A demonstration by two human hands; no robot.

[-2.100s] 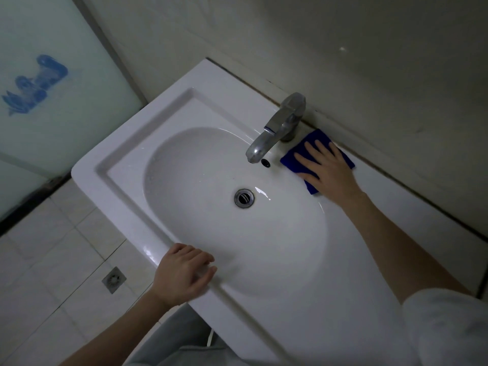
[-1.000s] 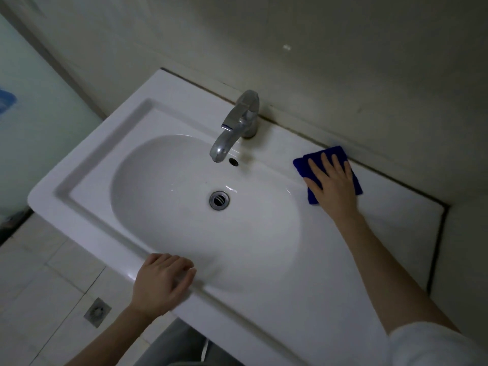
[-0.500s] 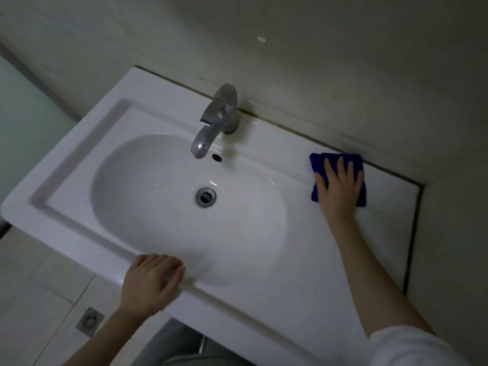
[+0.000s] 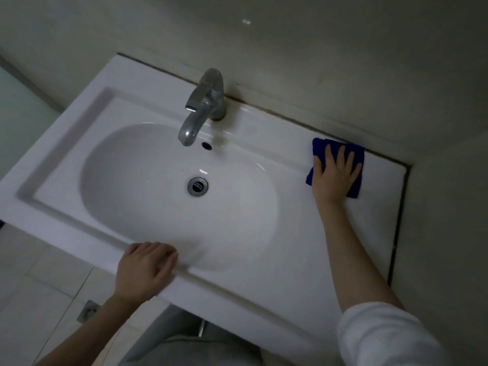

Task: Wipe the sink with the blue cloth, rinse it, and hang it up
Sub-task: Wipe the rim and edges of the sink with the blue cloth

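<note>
The white sink fills the middle of the view, with an oval bowl and a metal drain. The blue cloth lies flat on the sink's back right ledge, close to the wall. My right hand presses down on the cloth with straight, spread fingers and covers most of it. My left hand rests on the sink's front rim, its fingers bent over the inner edge and holding nothing. The chrome tap stands at the back centre, and no water runs from it.
A wall runs behind the sink and another wall closes off its right end. Tiled floor with a floor drain lies at the lower left. A frosted glass panel stands at the left.
My right hand has slid the blue cloth rightward along the back ledge, from beside the tap toward the right corner. My left hand has stayed on the front rim.
</note>
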